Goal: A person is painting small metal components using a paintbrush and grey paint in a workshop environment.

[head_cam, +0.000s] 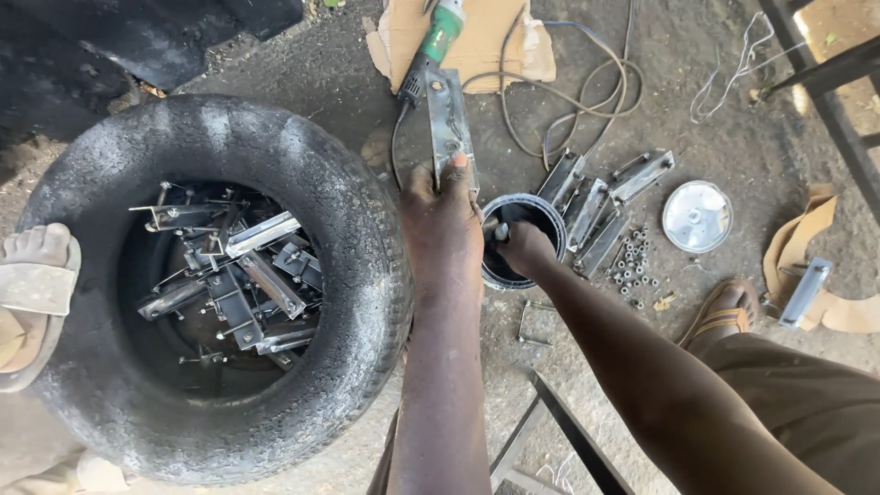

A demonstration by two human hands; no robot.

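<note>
Left hand point(442, 206) grips a flat metal bracket point(449, 119) by its lower end, fingers closed round it, bracket pointing away over the ground just beside the tyre's right rim. Right hand point(522, 246) is down in the mouth of a small black paint can point(515, 238), fingers closed on what looks like a brush handle; the tip is hidden in the can.

Progress, judging by the piles: the old tyre point(211, 284) already holds a heap of similar brackets point(243, 275), while a smaller batch point(596, 206) lies on the ground right of the can, next to scattered nuts point(632, 261) and the can lid point(697, 216). Looks like most pieces are done, several left. Can't tell coated from bare by colour alone.

Room: tight. Can sits just beside the tyre wall, ground batch touching close on its right. Angle grinder point(431, 46) and its cable point(568, 101) lie beyond the bracket tip, on cardboard. A sandalled foot point(729, 307) sits near the nuts, a dark metal frame point(559, 422) below the arms. Open ground only at far upper right.
</note>
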